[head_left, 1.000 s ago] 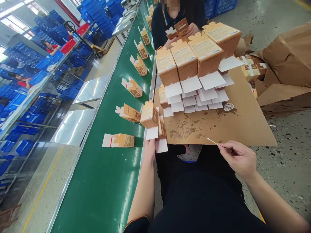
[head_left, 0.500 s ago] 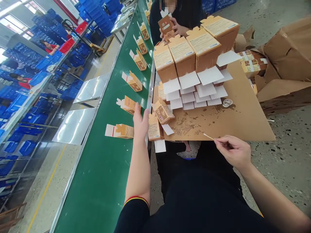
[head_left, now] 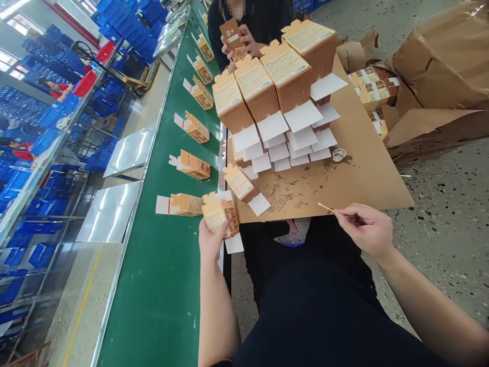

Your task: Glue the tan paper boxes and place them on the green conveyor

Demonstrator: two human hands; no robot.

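Observation:
My left hand point(head_left: 211, 244) is closed around a small tan and brown carton point(head_left: 214, 213) at the belt's edge; a white flap hangs below it. Between the thumb and fingers of my right hand point(head_left: 365, 229) is a thin cotton swab point(head_left: 325, 207), its tip pointing left over the cardboard's front edge. A similar carton point(head_left: 239, 182) lies tilted on the cardboard sheet point(head_left: 367, 178), with its white flap towards me. Behind it, larger-looking stacked cartons point(head_left: 255, 89) have several white flaps sticking out. A small clear round dish point(head_left: 338, 154) sits on the sheet beside dark wet stains.
Several cartons point(head_left: 195, 165) stand in a row on the green conveyor belt point(head_left: 160, 285) at my left. Across the stack, a co-worker's hands point(head_left: 248, 43) hold another carton. An opened brown bag point(head_left: 446, 61) with packed cartons is at the right. Blue crates fill the far left.
My left hand has gone from open and empty to gripping a carton, lower and slightly left. My right hand still holds the swab. The whole view has shifted, with the stack now further left.

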